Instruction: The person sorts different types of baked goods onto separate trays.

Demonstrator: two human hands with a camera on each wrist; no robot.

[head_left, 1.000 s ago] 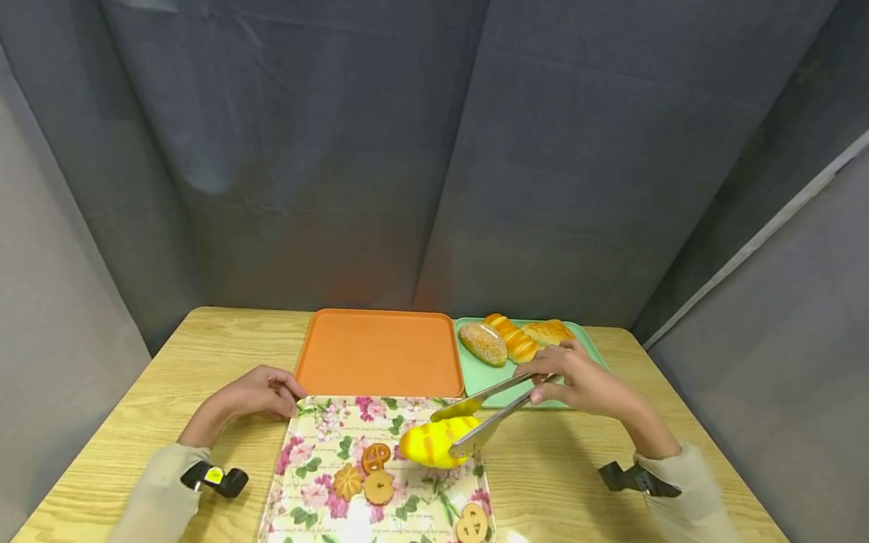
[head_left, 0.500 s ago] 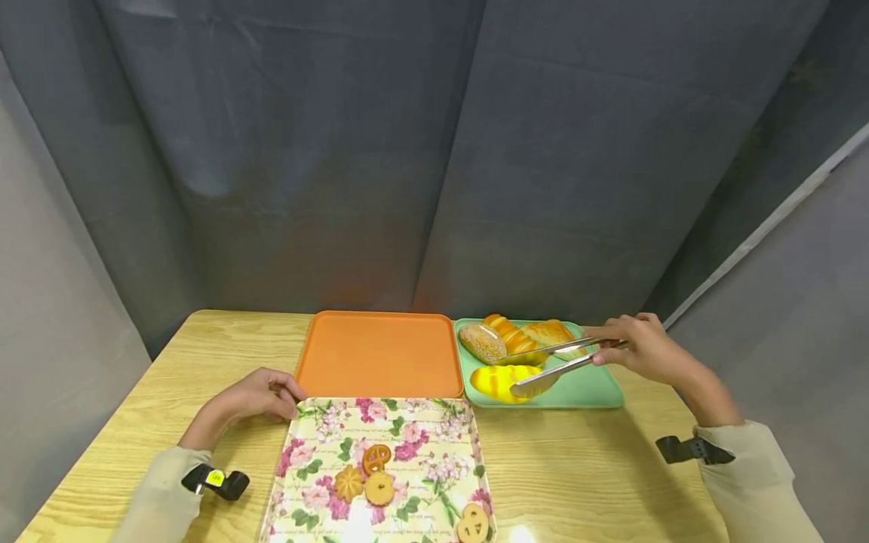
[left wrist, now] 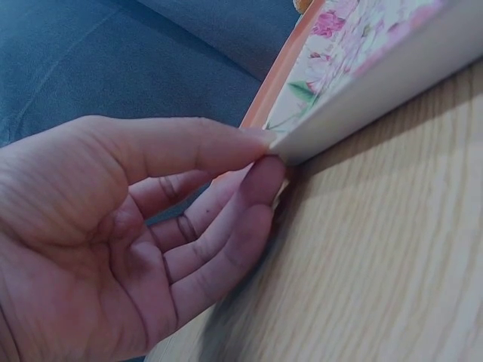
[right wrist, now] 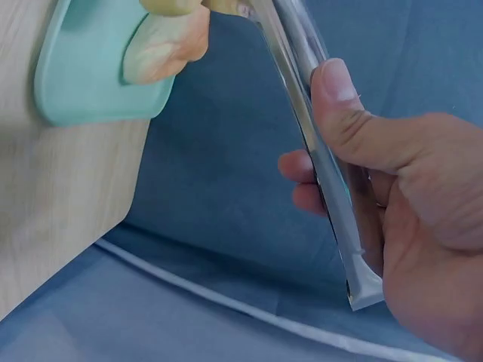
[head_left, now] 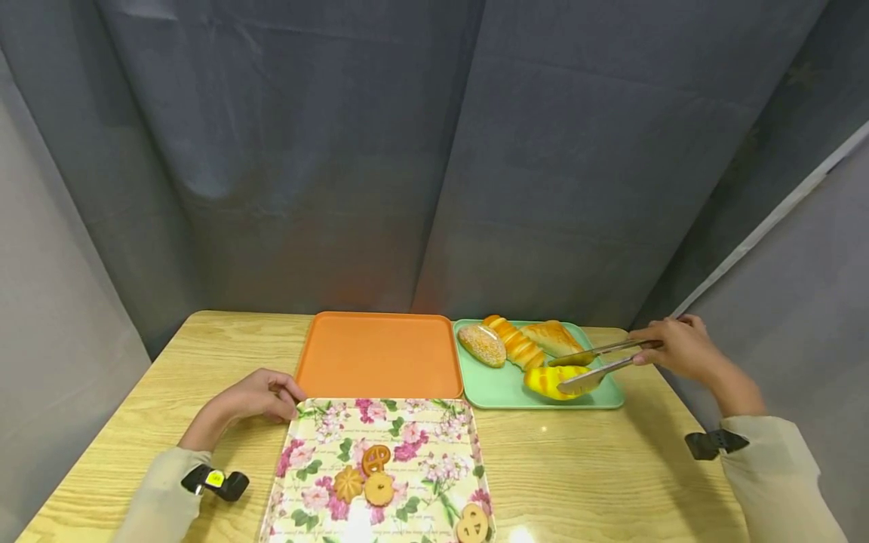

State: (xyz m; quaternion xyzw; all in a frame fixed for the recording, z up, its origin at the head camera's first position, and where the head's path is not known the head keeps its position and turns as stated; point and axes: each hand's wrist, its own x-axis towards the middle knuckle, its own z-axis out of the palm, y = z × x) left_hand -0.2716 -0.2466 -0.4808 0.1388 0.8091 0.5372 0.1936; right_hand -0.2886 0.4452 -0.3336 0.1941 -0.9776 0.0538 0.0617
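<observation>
My right hand [head_left: 679, 351] grips metal tongs [head_left: 611, 367], whose two blades stand on either side of a yellow bread roll [head_left: 543, 382]. This roll is at the front right of the green tray [head_left: 492, 388], close beside a sliced-looking orange loaf [head_left: 516, 345]. In the right wrist view, the thumb lies along the tongs [right wrist: 336, 204] and the fingers wrap behind. With thumb and fingertips, my left hand [head_left: 261, 394] pinches the far left corner of the floral tray [head_left: 322, 437]. The left wrist view shows that grip at the corner of the tray [left wrist: 355, 113].
A seeded bun [head_left: 482, 345] and a flat pastry [head_left: 553, 337] also lie on the green tray. An orange tray [head_left: 380, 354] adjoins it on the left. Several cookies [head_left: 378, 489] rest on the floral tray. Grey curtains [head_left: 326, 151] enclose the wooden table [head_left: 577, 475].
My right hand has carried the yellow roll in the tongs from over the floral tray to the green tray, then farther right along it. My left hand has stayed put.
</observation>
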